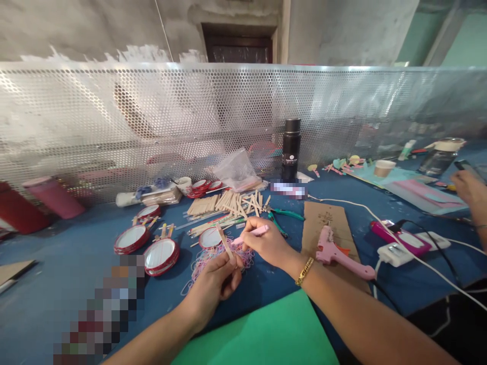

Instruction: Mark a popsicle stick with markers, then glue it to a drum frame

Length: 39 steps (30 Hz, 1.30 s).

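Pinched in the fingers of my left hand is a flat wooden craft stick, tilted upward. My right hand grips a pink pen, its tip close to the stick; whether they touch I cannot tell. Under both hands lies a tangle of pastel string, with a small red-rimmed white disc at its back edge. A heap of loose craft sticks spreads just beyond. Left of my hands sit red-rimmed drum-like discs with sticks beside them. A green sheet lies nearest me.
A pink glue gun rests on cardboard to the right, near a white power strip and trailing cables. Green-handled pliers and a black bottle stand behind. Another person's hand is at far right. A perforated metal panel borders the back.
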Tool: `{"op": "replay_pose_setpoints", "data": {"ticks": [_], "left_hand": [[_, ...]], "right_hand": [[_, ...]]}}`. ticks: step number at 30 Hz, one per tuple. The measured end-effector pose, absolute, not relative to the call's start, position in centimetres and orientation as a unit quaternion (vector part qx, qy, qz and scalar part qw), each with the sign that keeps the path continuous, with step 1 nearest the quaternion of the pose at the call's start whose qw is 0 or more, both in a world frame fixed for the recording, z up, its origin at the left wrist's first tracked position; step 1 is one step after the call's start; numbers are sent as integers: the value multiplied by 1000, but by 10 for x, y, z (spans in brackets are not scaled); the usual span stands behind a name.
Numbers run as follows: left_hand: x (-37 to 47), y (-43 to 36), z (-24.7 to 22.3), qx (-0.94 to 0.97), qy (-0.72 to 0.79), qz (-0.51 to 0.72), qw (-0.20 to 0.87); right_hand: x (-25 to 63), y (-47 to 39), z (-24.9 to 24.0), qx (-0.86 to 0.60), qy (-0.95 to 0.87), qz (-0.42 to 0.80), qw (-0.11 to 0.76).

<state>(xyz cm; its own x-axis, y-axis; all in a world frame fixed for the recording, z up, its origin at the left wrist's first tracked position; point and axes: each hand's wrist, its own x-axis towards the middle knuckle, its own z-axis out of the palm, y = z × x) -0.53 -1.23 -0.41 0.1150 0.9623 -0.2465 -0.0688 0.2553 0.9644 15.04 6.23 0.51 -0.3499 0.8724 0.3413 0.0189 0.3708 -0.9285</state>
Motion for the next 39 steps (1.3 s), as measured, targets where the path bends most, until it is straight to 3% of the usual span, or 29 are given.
{"op": "replay_pose_setpoints", "data": {"ticks": [11, 21, 39], "left_hand": [[-5, -13, -5, 435, 513, 425, 606], [-5, -13, -3, 428, 508, 429, 612], [-4, -12, -3, 427, 517, 428, 606]], "right_hand": [[153, 61, 7, -324, -685, 451, 471], [149, 62, 9, -240, -562, 624, 487], [145, 67, -4, -289, -572, 546, 540]]}}
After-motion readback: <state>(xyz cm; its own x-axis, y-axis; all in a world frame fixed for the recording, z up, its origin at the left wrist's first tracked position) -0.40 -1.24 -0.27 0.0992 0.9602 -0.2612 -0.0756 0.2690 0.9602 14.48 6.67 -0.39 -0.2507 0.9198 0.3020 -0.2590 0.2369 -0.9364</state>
